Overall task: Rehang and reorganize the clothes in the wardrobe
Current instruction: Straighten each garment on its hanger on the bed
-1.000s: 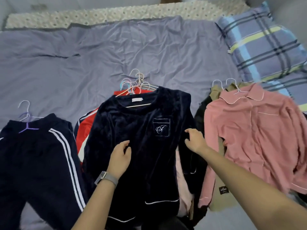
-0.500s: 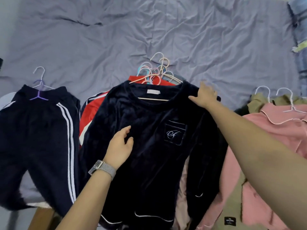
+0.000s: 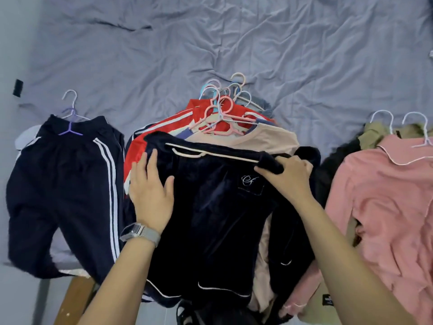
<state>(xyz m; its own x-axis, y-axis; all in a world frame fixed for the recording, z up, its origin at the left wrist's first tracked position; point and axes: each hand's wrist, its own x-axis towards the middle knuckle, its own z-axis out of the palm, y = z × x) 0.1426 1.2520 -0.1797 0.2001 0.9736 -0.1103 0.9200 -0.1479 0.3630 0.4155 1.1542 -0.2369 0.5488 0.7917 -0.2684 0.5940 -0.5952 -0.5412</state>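
Observation:
A dark navy velvet top (image 3: 210,219) with white piping lies on the middle pile of clothes on the bed. My right hand (image 3: 288,174) grips its right shoulder and has it pulled down off the pale hanger (image 3: 210,153). My left hand (image 3: 151,191), with a watch on the wrist, rests flat with spread fingers on the top's left chest. A beige top (image 3: 257,139) and a red striped garment (image 3: 161,130) show beneath it, under a cluster of pastel hangers (image 3: 225,106).
Navy track pants (image 3: 61,188) with white stripes lie on a purple hanger at the left. A pink shirt (image 3: 386,207) on white hangers lies at the right. The wrinkled grey bedsheet (image 3: 234,43) stretches beyond. The bed's wooden corner (image 3: 75,299) shows bottom left.
My right hand went from the top's side up to its right shoulder, then dragged that shoulder down, uncovering the beige top. My left hand slid up and flattened. The camera tilted down.

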